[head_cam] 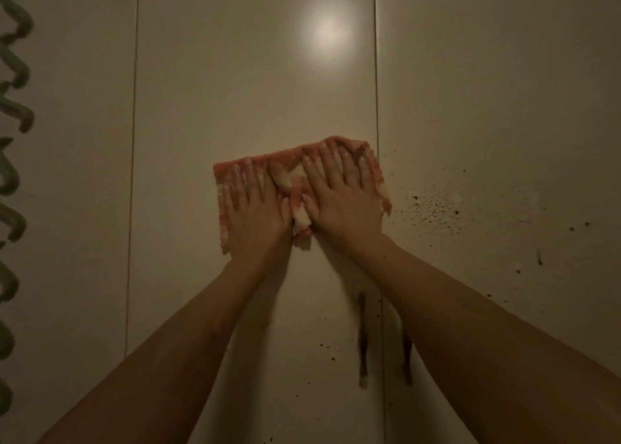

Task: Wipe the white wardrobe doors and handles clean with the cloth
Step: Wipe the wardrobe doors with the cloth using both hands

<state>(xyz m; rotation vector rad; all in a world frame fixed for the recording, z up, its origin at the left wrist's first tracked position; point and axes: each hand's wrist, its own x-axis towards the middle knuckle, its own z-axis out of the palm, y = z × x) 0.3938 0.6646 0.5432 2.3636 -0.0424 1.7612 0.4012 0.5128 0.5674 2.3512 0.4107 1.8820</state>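
- Head view looks straight at the wardrobe; both arms are stretched out to the middle door [235, 90], which is pale and flat
- Orange-and-white cloth [282, 161] is spread against that door, at its right side; the cloth's right edge lies just beside the seam [375, 73] with the right door [504, 90]
- Left hand [255, 208] lies palm-down on the cloth's left half; fingers are straight and spread, pressing flat, gripping nothing
- Right hand [342, 194] does the same on the right half; fingers are straight and reach the cloth's top edge; a fold of cloth bunches up between the two thumbs
- Dark specks [433, 205] are spattered across the right door, thickest just right of the cloth; a few more are scattered lower, near the seam
- Two dark upright handles [362, 336] sit low down, one on each side of that seam; the right forearm hides part of the right-hand one
- Round glare [329, 30] shines high on the middle door
- Green wavy band [13, 107] runs down the far edge of the left door [77, 174]; what it is, I can't tell
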